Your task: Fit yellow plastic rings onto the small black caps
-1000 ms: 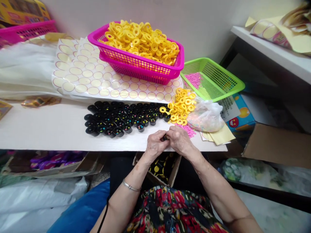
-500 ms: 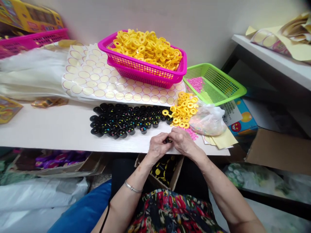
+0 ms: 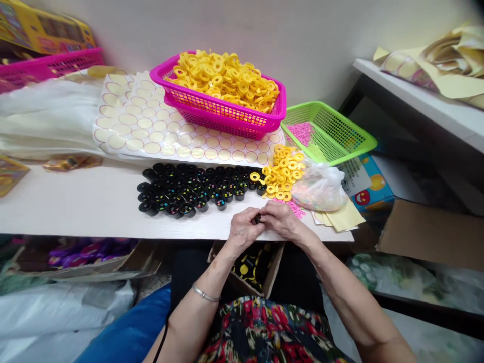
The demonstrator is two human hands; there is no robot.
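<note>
At the table's front edge my left hand [image 3: 245, 227] is closed around a small black cup [image 3: 257, 218]. My right hand [image 3: 280, 218] meets it from the other side, its fingers pinched at the cup's top; they hide most of it and whatever may be between them. Just beyond my hands stand many black cups [image 3: 189, 191] in a packed group, several with coloured bits inside. Yellow ring pieces [image 3: 283, 171] lie heaped behind my right hand, one resting on the cups' right end. Beside that heap is a small scatter of pink beads [image 3: 297, 208].
A pink basket [image 3: 223, 121] full of yellow ring pieces stands on sticker sheets [image 3: 151, 136]. To its right are a green basket [image 3: 363, 143] with pink bits and a clear bag [image 3: 321, 186]. Below the table edge, an open carton [image 3: 278, 269] holds black and yellow pieces.
The whole view has shifted slightly. My hands stay together at the table edge; the right fingers have moved a little over the cup, and more of its black top shows.
</note>
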